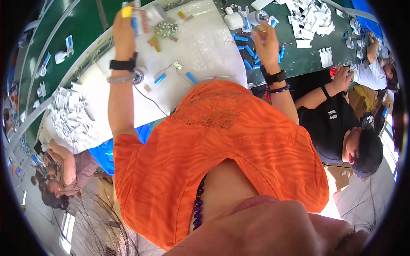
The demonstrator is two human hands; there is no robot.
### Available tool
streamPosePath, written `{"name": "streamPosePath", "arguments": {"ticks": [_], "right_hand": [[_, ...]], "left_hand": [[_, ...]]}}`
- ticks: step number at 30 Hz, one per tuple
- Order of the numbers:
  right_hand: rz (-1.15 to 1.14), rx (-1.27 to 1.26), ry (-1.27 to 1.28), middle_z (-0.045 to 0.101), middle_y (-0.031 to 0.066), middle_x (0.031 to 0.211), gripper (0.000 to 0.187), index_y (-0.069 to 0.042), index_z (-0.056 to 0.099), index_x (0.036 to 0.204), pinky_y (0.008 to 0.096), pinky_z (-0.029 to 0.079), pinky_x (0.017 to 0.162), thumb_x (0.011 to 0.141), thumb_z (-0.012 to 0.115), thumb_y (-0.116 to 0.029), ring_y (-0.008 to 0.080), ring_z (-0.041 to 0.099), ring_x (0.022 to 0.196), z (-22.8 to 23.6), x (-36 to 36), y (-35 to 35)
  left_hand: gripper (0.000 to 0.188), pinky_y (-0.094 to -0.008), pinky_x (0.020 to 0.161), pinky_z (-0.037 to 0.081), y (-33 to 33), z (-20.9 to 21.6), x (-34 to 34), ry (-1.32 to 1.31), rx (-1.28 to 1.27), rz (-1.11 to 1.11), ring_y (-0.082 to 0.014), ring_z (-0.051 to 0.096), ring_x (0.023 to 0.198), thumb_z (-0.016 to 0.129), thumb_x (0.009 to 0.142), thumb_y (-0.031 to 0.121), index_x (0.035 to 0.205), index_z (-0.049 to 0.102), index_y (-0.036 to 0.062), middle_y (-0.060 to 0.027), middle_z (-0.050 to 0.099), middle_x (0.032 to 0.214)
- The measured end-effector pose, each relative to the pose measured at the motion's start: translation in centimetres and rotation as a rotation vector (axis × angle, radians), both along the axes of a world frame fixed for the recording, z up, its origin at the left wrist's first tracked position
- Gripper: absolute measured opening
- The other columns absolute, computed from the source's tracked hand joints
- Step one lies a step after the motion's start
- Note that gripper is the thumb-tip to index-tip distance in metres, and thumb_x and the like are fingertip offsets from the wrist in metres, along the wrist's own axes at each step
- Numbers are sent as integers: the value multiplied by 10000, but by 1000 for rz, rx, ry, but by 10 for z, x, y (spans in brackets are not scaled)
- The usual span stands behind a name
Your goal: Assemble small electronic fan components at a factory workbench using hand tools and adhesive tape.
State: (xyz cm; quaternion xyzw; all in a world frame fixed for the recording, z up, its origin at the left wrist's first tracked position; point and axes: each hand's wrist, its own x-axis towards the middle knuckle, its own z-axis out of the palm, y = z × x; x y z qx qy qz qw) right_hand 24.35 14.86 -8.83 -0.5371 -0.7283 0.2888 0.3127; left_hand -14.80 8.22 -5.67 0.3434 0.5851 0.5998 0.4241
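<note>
Blue cells (248, 65): lay on the green table (307, 56) near your right hand (269, 48)
Right grip: fingers half curled; hold couldn't be told
Left hand (124, 36): was at a blurred piece (135, 26); closure unclear

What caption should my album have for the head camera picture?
Hard at work: left hand by a small yellow piece, right hand near blue batteries, white plastic pieces in piles.

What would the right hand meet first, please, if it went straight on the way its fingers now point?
Most likely the round white-and-silver part just beyond the fingers of the right hand; depth is unclear, so they may already touch it.
</note>
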Motion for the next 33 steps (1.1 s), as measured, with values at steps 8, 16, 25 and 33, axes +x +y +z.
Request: {"name": "streamPosePath", "arguments": {"ticks": [8,16,25,33], "right_hand": [[-307,-715,310,683,192,998,541,6,416,1315,272,538,565,974,518,-402,210,683,735,-12,24,64],[-270,-971,455,637,237,1101,776,-23,315,1405,297,575,575,940,365,-643,303,703,852,-40,34,73],[-325,-930,499,636,197,1077,651,13,394,1332,328,593,595,976,395,-532,281,687,860,-48,27,76],[-261,-397,601,654,92,862,256,-24,578,1087,334,517,727,929,616,-222,207,662,834,-58,56,42]], "left_hand": [[396,-369,659,558,50,-122,-184,418,-265,327,-289,665,721,531,913,279,1121,551,-57,-171,669,909],[301,-433,946,433,7,-95,-81,898,-48,301,-346,597,1020,701,749,164,1018,677,31,-165,667,1039],[275,-380,997,406,-54,-40,52,551,19,182,-321,521,1150,560,788,-4,1034,656,71,-175,577,1198],[187,-306,811,497,-87,-15,96,138,-47,48,-206,635,901,552,874,37,1033,650,43,-102,651,1019]]}}
